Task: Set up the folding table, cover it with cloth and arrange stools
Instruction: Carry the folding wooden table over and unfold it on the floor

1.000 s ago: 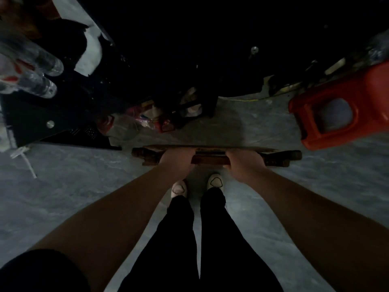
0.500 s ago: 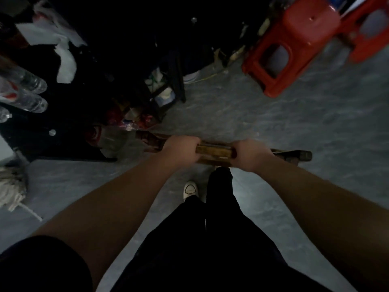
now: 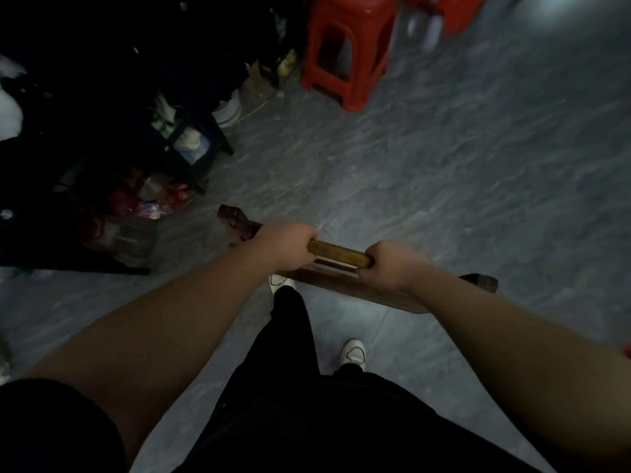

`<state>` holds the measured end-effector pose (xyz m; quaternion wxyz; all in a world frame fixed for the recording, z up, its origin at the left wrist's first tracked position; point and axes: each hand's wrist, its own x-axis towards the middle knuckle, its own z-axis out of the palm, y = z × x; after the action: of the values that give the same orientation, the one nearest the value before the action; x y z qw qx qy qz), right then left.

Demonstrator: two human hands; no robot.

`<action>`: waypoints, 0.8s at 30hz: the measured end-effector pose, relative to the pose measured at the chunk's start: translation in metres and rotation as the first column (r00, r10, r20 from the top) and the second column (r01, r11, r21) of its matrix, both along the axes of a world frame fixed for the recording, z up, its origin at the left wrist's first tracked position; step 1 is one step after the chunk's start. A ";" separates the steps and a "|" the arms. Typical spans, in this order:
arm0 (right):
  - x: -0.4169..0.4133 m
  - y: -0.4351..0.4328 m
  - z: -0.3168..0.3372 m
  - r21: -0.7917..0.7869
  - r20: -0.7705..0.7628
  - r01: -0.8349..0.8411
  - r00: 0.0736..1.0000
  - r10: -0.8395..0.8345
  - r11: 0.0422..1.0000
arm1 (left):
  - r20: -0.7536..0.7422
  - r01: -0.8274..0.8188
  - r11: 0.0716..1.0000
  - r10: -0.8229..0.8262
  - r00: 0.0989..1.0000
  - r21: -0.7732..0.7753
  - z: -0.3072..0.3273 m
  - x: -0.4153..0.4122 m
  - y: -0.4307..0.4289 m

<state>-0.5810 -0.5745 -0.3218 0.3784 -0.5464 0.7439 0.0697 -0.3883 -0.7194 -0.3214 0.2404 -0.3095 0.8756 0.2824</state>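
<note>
Right now your left hand [image 3: 286, 245] and right hand [image 3: 389, 264] each have their fingers curled tight round the wooden top edge of the folding table [image 3: 336, 251]. You hold it folded and edge-on, just ahead of your shoes, over the grey floor [image 3: 444, 172]. A red stool [image 3: 345, 52] stands well apart ahead.

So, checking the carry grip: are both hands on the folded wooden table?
Touching. Head view shows left hand and right hand each curled round the top rail of the folded table.
</note>
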 end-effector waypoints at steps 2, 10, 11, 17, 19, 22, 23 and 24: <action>-0.005 0.050 0.001 -0.043 -0.012 0.004 1.000 -0.005 0.999 | -0.007 0.047 0.999 -0.047 0.999 -0.027 0.003 -0.010 0.042; -0.004 0.224 0.029 -0.096 -0.003 0.199 0.980 -0.200 0.975 | -0.081 0.184 0.973 -0.197 0.977 -0.136 0.031 -0.040 0.184; 0.001 0.244 0.031 -0.103 -0.006 0.230 0.973 -0.232 0.968 | -0.096 0.203 0.969 -0.218 0.971 -0.144 0.033 -0.039 0.200; 0.041 0.360 0.038 -0.107 -0.025 0.455 0.888 -0.460 0.884 | -0.316 0.114 0.950 -0.208 0.926 -0.292 0.026 -0.016 0.299; 0.057 0.400 0.037 -0.113 -0.007 0.555 0.829 -0.559 0.824 | -0.527 -0.080 0.969 -0.057 0.848 -0.234 0.019 -0.003 0.345; 0.078 0.452 0.035 -0.114 0.036 0.680 0.732 -0.681 0.725 | -0.706 -0.385 0.923 0.289 0.647 0.026 0.013 0.004 0.412; 0.082 0.467 0.035 -0.110 0.064 0.721 0.692 -0.719 0.684 | -0.690 -0.465 0.876 0.417 0.592 0.130 0.011 -0.001 0.431; 0.086 0.482 0.035 -0.106 0.087 0.758 0.652 -0.753 0.644 | -0.632 -0.528 0.812 0.549 0.547 0.248 0.008 -0.010 0.450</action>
<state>-0.4954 -0.0921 -0.2868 0.3485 -0.2114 0.9001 -0.1535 -0.3979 -0.2690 -0.3135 -0.1894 -0.4342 0.7587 0.4472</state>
